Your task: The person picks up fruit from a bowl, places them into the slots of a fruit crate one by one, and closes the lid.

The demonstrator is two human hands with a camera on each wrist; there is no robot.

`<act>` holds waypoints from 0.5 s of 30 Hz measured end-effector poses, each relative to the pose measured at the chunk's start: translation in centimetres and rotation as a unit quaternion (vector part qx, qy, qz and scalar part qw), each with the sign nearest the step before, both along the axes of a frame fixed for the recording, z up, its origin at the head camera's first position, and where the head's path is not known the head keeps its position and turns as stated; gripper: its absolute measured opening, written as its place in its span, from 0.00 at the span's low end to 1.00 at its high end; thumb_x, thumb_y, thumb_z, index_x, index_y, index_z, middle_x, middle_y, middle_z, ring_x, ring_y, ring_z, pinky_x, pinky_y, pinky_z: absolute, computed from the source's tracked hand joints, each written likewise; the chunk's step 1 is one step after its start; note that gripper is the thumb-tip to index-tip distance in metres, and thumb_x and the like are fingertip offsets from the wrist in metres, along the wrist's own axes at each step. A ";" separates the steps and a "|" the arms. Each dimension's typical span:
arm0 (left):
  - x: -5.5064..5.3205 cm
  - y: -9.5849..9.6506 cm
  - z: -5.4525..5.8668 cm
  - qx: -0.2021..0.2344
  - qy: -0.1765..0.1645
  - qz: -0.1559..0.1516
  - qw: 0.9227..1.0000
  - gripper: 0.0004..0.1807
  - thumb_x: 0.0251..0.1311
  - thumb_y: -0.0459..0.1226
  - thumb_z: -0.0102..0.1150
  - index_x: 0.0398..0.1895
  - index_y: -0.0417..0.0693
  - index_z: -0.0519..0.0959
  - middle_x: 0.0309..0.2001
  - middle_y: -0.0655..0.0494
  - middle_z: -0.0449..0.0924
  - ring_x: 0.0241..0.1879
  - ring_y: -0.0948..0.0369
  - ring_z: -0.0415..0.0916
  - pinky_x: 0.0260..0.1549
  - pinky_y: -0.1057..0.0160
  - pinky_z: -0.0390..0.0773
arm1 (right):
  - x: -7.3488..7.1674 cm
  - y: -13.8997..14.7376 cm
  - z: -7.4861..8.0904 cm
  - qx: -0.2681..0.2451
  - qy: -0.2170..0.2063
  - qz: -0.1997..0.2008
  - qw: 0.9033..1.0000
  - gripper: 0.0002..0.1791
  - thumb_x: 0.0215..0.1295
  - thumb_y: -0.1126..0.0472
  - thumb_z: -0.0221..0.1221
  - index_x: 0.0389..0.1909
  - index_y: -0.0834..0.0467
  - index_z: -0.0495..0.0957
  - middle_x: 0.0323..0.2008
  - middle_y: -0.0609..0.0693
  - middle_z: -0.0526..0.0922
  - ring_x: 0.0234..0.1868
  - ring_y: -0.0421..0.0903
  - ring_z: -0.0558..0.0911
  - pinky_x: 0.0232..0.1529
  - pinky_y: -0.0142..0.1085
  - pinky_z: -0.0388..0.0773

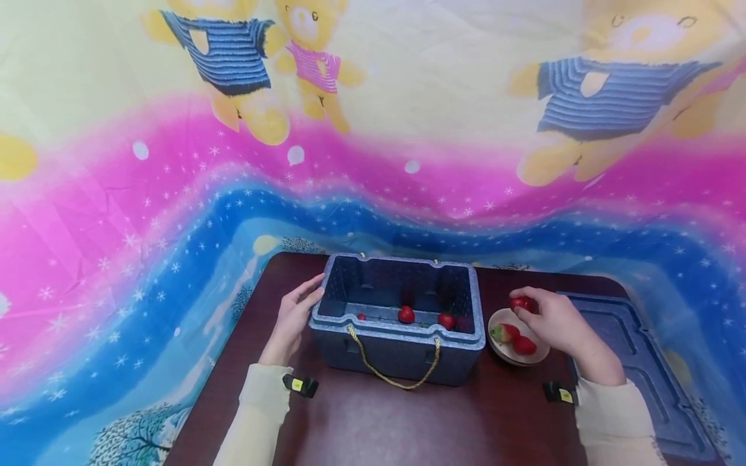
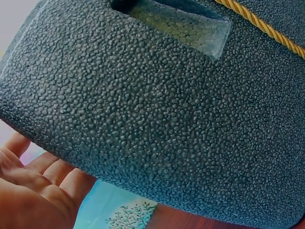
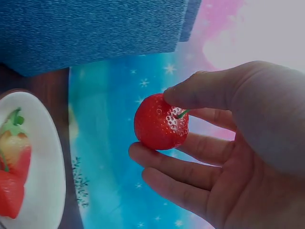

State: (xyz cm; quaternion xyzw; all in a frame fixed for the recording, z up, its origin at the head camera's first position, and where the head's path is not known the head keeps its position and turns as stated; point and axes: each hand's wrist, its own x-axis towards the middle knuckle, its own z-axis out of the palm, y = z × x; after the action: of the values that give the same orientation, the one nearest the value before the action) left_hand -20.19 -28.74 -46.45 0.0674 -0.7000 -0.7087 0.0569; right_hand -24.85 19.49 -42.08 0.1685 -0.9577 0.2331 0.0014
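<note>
With thumb and fingers my right hand (image 1: 556,323) pinches a red strawberry (image 3: 155,125) by its sides, its short green stem showing in the right wrist view. It is held just above a white bowl (image 3: 53,143), where two more strawberries (image 1: 524,345) lie. My left hand (image 1: 289,323) touches the left end of a dark grey foam box (image 1: 399,364), fingers extended along its wall; in the left wrist view the fingers (image 2: 59,171) are partly hidden behind the box. Inside the uncovered box lie a few red fruits (image 1: 406,314), partly hidden by the front rim.
A yellow rope handle (image 1: 396,384) hangs at the box's front. The grey lid (image 1: 626,340) lies at the right, beyond the bowl. All stand on a dark red-brown table (image 1: 379,427). A printed cloth (image 1: 373,162) with bears hangs behind the table.
</note>
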 end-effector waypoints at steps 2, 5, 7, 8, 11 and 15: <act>0.0 0.0 0.0 0.003 -0.002 0.000 1.000 0.24 0.72 0.41 0.59 0.69 0.50 0.75 0.69 0.51 0.71 0.66 0.55 0.68 0.63 0.55 0.69 | -0.1 -0.1 0.4 0.000 0.004 0.003 1.000 0.19 0.68 0.61 0.63 0.58 0.62 0.79 0.41 0.59 0.84 0.25 0.46 0.73 0.29 0.39 0.75; 0.0 0.0 0.0 0.009 -0.005 0.000 1.000 0.23 0.72 0.41 0.59 0.69 0.51 0.76 0.69 0.51 0.72 0.64 0.56 0.71 0.57 0.62 0.73 | -0.2 -0.2 1.0 0.009 0.021 0.007 1.000 0.19 0.68 0.62 0.63 0.57 0.63 0.79 0.43 0.61 0.84 0.26 0.45 0.75 0.28 0.39 0.76; 0.0 0.0 0.0 0.010 -0.005 -0.001 1.000 0.23 0.72 0.41 0.59 0.69 0.51 0.75 0.69 0.51 0.72 0.64 0.56 0.71 0.55 0.65 0.74 | -0.3 -0.4 1.3 0.016 0.032 0.009 0.999 0.18 0.67 0.62 0.63 0.56 0.64 0.80 0.43 0.61 0.84 0.26 0.45 0.76 0.28 0.40 0.77; 0.0 0.0 0.0 0.010 -0.005 -0.001 1.000 0.23 0.72 0.41 0.59 0.69 0.51 0.76 0.68 0.51 0.72 0.64 0.56 0.71 0.53 0.66 0.75 | -0.3 -0.4 1.5 0.021 0.038 0.010 0.999 0.18 0.67 0.62 0.64 0.55 0.64 0.80 0.43 0.62 0.84 0.27 0.45 0.76 0.29 0.40 0.77; 0.0 0.0 0.0 0.008 -0.002 -0.002 1.000 0.23 0.72 0.41 0.59 0.69 0.51 0.76 0.69 0.51 0.72 0.64 0.56 0.71 0.52 0.68 0.75 | -0.4 -0.6 1.8 0.023 0.044 0.012 0.999 0.18 0.67 0.63 0.63 0.56 0.65 0.79 0.43 0.63 0.84 0.26 0.44 0.75 0.28 0.40 0.77; -0.1 0.0 -0.1 0.006 -0.001 -0.003 1.000 0.24 0.72 0.42 0.59 0.69 0.51 0.76 0.69 0.51 0.72 0.64 0.56 0.70 0.52 0.69 0.74 | -0.4 -0.7 2.2 0.017 0.046 0.006 0.999 0.20 0.66 0.63 0.64 0.57 0.65 0.78 0.43 0.63 0.84 0.25 0.44 0.76 0.26 0.38 0.78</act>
State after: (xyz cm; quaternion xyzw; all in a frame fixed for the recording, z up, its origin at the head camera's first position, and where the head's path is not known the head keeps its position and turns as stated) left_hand -20.24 -28.78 -46.53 0.0663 -0.6961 -0.7129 0.0536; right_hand -25.23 18.81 -39.90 0.1852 -0.9594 0.2088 0.0411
